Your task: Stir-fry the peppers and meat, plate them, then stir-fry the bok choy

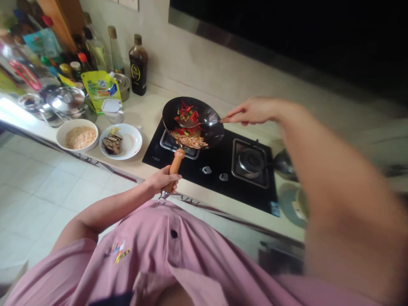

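Gripping the wooden handle (177,161): left hand (159,178), fingers wrapped round, across the counter's front edge. Floor (57,182): pale tile, lower left. Counter (151,108): cream; a narrow strip shows between plate (129,140) and cooktop (219,159). Cooktop: black, two burners. Plate: white; dark slices (111,145) and a small pale heap at its left. Bowl (61,137): white, holding pale, lumpy food, just beside the plate. Wok (212,134): black, over the left burner, holding red and green peppers (188,114) and pale strips (189,141). Right hand (253,111): fingers closed on the spatula (210,123), its blade among the peppers. Behind: yellow-green pouch (98,87), dark bottle (138,68). Wall (191,59): pale. Hood (287,38): black, upper right.
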Available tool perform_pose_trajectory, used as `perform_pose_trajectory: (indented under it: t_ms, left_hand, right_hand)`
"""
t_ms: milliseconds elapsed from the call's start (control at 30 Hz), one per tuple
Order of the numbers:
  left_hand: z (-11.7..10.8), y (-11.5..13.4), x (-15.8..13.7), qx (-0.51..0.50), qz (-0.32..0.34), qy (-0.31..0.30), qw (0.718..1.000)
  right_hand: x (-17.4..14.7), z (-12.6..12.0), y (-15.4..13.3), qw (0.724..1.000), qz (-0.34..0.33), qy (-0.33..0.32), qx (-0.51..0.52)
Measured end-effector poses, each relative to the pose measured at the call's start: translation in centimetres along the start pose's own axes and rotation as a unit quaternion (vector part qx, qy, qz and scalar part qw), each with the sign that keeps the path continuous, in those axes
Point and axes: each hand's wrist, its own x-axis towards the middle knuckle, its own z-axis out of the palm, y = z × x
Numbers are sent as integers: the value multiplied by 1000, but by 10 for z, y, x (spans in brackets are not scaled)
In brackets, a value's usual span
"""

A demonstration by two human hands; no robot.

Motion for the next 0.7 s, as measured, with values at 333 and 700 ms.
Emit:
perform_pose_trajectory:
  t_ms: [333,700]
  left_hand:
    - [-2,-2,3,4,8,1,1000]
    - [2,1,-1,4,4,5,1000]
  right_hand:
    - [-5,-28,0,957,22,44,-287]
    - [9,-5,-9,990,-46,61,-119]
